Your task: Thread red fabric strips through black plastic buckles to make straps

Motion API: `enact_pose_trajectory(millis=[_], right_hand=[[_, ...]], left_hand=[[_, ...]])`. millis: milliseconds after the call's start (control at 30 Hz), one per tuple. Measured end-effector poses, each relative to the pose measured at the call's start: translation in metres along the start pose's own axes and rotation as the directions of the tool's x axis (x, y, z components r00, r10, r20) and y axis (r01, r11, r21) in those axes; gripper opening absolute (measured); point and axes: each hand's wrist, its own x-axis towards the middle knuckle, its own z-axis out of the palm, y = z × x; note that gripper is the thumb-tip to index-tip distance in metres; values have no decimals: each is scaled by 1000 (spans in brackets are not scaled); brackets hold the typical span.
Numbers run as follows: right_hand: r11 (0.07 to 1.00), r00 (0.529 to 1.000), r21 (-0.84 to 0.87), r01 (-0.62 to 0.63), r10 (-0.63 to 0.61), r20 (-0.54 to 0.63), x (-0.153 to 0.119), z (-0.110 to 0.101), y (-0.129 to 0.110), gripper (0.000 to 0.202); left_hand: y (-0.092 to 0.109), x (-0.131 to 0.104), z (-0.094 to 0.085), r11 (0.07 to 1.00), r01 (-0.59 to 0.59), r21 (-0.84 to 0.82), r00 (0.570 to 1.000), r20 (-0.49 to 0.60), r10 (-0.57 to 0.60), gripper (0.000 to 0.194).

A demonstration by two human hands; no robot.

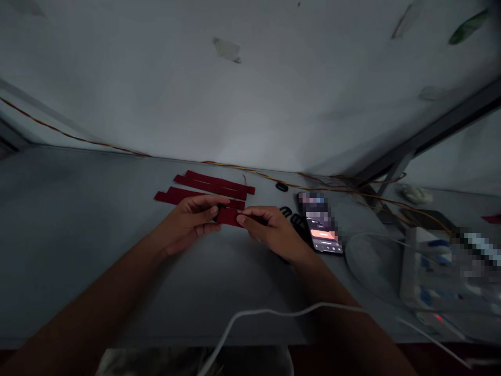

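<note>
Between my hands, low over the grey table [86,224], is a short red strip [229,216]. My left hand [195,215] pinches a small black piece [219,208] at the strip's left end; its shape is mostly hidden by the fingers. The thumb and fingers of my right hand [263,224] are closed on the strip's right part. Just behind the hands, several red strips [211,184] lie flat, roughly side by side. Black buckle-like pieces [285,212] lie right beside my right hand, partly covered by it.
A lit phone [323,230] lies right of the black pieces. One black loop [282,186] sits near the wall. Thin wires [250,169] run along the table's back edge. A white cable [270,312] crosses in front; a white box [426,271] stands at right.
</note>
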Motion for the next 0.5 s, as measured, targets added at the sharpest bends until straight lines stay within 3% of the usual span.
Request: enact_pose_trajectory(millis=[233, 500], right_hand=[[1000, 999, -3, 21, -21, -46, 0, -1, -1, 33], [997, 998, 47, 60, -59, -19, -1, 4, 5, 20]], left_hand=[[3, -2, -3, 998, -44, -42, 998, -51, 42, 30], [-2, 0, -1, 993, -12, 115, 998, 64, 5, 29]])
